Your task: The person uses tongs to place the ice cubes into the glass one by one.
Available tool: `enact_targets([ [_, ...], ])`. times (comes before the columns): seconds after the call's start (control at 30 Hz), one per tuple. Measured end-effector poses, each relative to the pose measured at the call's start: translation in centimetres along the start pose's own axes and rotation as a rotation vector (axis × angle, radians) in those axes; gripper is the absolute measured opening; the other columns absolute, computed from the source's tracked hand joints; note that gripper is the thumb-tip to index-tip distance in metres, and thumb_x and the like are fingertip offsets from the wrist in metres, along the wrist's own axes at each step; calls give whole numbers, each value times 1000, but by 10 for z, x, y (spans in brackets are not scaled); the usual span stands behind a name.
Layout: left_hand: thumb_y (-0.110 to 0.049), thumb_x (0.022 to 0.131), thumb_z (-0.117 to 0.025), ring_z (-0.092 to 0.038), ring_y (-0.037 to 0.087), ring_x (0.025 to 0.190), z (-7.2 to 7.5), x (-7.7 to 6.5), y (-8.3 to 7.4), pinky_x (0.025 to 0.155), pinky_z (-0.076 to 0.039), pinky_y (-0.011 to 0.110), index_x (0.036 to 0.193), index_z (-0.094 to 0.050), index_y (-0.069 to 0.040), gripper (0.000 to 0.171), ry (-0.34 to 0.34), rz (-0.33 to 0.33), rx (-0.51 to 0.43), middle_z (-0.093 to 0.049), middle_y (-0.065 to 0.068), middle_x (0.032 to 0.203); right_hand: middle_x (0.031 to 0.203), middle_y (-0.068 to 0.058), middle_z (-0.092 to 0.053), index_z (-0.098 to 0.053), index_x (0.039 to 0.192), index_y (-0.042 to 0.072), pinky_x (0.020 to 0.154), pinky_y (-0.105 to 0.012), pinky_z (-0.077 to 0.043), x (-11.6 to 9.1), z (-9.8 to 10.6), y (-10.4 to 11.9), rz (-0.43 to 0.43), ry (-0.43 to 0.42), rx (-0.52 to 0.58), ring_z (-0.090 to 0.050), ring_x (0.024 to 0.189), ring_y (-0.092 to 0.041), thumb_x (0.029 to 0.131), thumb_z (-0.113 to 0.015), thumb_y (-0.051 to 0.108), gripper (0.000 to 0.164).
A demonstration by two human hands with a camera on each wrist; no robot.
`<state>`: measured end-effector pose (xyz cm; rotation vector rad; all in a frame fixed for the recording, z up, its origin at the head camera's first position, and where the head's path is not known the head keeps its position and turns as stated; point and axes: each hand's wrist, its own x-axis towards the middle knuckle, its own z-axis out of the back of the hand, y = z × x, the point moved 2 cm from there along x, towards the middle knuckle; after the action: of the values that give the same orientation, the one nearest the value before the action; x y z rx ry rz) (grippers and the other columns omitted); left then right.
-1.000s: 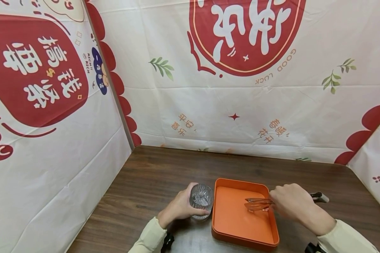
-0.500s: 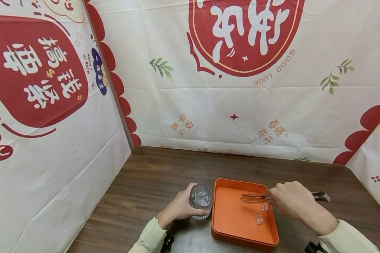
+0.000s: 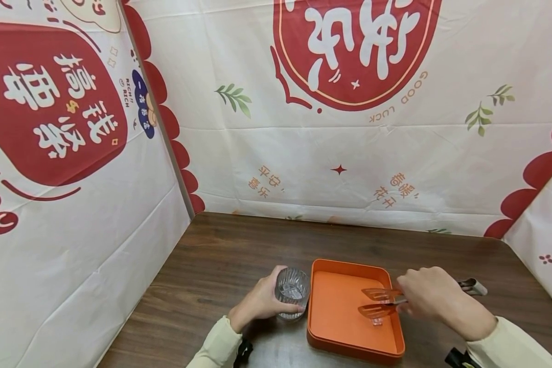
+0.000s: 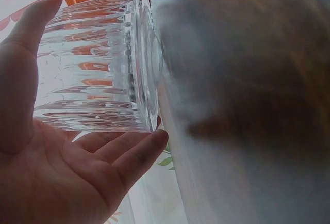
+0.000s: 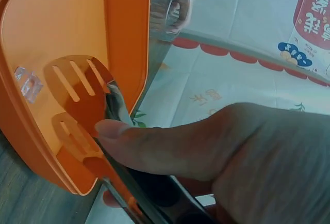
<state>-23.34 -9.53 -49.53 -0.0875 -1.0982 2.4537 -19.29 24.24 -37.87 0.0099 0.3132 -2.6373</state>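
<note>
My left hand holds a clear ribbed drinking glass, thumb on the near side and fingers on the far side. The glass stands upright on the table. Something clear shows inside it, too faint to make out. My right hand grips a pair of tongs with dark handles and slotted orange tips. Those tips are spread apart over the right part of an orange tray. A small clear cube lies in the tray just below the near tip; the tips partly cover the tray floor behind it.
The brown wooden table extends behind and left of the tray. White printed cloth hangs along the back and both sides. The glass is close beside the tray's left wall.
The tongs were nearly closed; first they dipped near the right wall, then lifted and swung left. Now their tips are spread and have moved back right, over the cubes. The left hand stays.
</note>
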Motion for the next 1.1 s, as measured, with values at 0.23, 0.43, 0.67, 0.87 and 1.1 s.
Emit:
enact_targets([
  [0.23,-50,66,-90,-64,15,96,0,-1,1,82,-52,30,137,-43,-16,92,7,13,-8,-67,6,111,67,5,-55,-61,73,18,53,-40,-49,1,-7,6,1,40,-9,-52,55,-14,67,-86,42,35],
  [0.43,-50,66,-89,-64,15,95,0,-2,1,81,-53,30,137,-43,-17,91,3,9,-5,-67,6,110,65,4,-55,-57,69,19,52,-41,-50,5,-7,14,1,71,-7,-52,54,-17,66,-87,33,33],
  [0.67,-49,66,-90,-64,18,96,1,0,0,81,-53,31,135,-43,-17,90,-8,-10,10,-66,7,110,61,5,-52,-58,68,19,47,-36,-47,4,-8,17,35,18,-34,-47,49,-13,69,-81,14,24],
  [0.87,-49,66,-90,-65,19,96,1,0,0,82,-53,31,135,-44,-17,89,-11,-9,10,-67,7,110,55,6,-49,-55,64,18,44,-34,-44,4,-9,19,72,-12,-41,-41,47,-10,71,-77,6,26],
  [1.1,-48,66,-90,-65,19,97,1,0,0,82,-53,31,136,-43,-16,90,-9,-7,13,-66,7,110,56,8,-48,-54,62,22,45,-34,-43,4,-7,16,75,-61,-33,-42,47,-10,67,-79,14,27],
])
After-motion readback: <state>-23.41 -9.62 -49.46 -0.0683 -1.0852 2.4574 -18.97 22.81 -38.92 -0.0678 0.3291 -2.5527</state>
